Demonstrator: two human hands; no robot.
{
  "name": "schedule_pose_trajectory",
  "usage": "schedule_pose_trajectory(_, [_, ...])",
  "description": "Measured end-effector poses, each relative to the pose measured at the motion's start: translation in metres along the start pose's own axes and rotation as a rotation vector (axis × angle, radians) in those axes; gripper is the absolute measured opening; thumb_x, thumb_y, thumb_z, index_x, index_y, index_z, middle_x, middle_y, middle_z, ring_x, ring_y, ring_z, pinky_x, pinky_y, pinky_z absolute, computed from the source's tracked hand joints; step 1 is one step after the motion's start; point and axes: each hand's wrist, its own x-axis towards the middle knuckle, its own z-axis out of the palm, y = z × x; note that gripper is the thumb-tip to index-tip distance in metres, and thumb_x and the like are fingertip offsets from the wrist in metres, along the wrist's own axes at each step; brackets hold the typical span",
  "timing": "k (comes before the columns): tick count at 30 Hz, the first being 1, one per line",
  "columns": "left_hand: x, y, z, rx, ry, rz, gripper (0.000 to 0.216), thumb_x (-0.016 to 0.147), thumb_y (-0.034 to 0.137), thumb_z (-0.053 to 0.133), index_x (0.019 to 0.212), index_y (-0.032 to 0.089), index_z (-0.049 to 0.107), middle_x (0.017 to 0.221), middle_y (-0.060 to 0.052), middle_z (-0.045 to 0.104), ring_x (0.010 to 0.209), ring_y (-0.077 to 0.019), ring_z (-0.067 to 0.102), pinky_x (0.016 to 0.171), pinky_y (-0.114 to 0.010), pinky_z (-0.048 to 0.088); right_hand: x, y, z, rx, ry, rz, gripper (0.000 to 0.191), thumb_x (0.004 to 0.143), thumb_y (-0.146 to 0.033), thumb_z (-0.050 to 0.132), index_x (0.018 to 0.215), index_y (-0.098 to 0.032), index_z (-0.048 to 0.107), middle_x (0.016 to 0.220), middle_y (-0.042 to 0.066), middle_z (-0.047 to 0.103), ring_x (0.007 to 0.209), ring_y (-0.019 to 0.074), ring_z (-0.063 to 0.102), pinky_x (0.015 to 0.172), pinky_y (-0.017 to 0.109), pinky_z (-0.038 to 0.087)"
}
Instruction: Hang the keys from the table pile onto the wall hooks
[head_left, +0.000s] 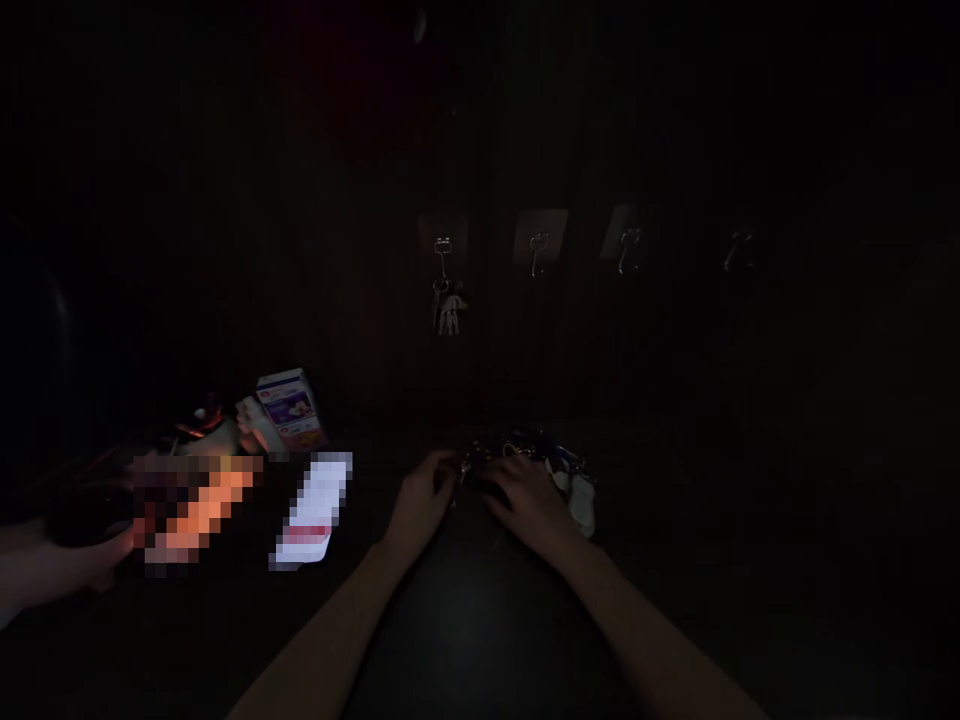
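Observation:
The scene is very dark. My left hand [424,495] and my right hand [525,500] rest close together on a dark surface, both at a heap of keys and key fobs [540,460]. The left hand's fingers are curled and pinch at the heap's left edge. Fingers of the right hand are bent down over the keys; what they grip is hidden. On the wall behind hangs a bunch of keys [448,305] from the leftmost of a row of hooks [538,252].
At the left lie a white and purple box [289,405], a white card [315,510] and an orange object [202,510], both blurred. Another person's hand [67,565] reaches in at the far left edge.

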Motion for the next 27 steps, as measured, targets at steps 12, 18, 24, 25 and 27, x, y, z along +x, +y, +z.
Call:
schedule_pose_trajectory(12, [0.007,-0.006,-0.02,-0.351,0.051,-0.245,0.028,0.082,0.029,0.049,0.107,0.017,0.054,0.088,-0.005,0.069,0.066,-0.0139,0.068,0.065,-0.027,0.051,0.0,-0.002,-0.002,0.178,0.081,0.05,0.006,0.079,-0.023,0.059,0.084,-0.023,0.06,0.086,0.003,0.065,0.086,0.0211,0.057,0.081,0.038,0.04])
schedule_pose_trajectory(18, [0.007,-0.007,-0.02,-0.296,0.033,-0.196,0.025,0.082,0.027,0.048,0.104,0.018,0.057,0.094,-0.005,0.07,0.086,-0.0166,0.066,0.079,-0.03,0.05,0.001,-0.007,-0.009,0.448,0.17,0.288,0.012,0.078,-0.034,0.059,0.084,-0.024,0.062,0.089,0.002,0.067,0.089,0.0217,0.059,0.078,0.036,0.043])
schedule_pose_trajectory(24, [0.003,-0.007,-0.021,0.019,0.103,-0.008,0.022,0.082,0.02,0.049,0.098,0.022,0.062,0.1,-0.003,0.066,0.096,-0.0181,0.061,0.086,-0.032,0.046,0.005,-0.012,-0.014,1.038,0.227,0.521,0.026,0.072,-0.043,0.064,0.085,-0.021,0.063,0.079,0.003,0.071,0.078,0.0201,0.066,0.069,0.031,0.049])
schedule_pose_trajectory(25, [0.002,-0.004,-0.02,0.027,0.114,0.019,0.022,0.082,0.019,0.049,0.099,0.022,0.062,0.101,-0.003,0.065,0.097,-0.0182,0.06,0.087,-0.033,0.046,0.005,-0.013,-0.014,1.139,0.218,0.547,0.027,0.071,-0.044,0.066,0.085,-0.02,0.063,0.079,0.003,0.072,0.076,0.02,0.066,0.067,0.031,0.05])
schedule_pose_trajectory(27, [0.0,0.003,-0.017,-0.001,0.101,0.042,0.022,0.083,0.021,0.048,0.1,0.023,0.062,0.102,-0.003,0.065,0.098,-0.0181,0.06,0.088,-0.032,0.046,0.006,-0.014,-0.015,1.285,0.195,0.61,0.031,0.068,-0.044,0.069,0.086,-0.019,0.063,0.078,0.004,0.072,0.07,0.02,0.067,0.059,0.03,0.051])
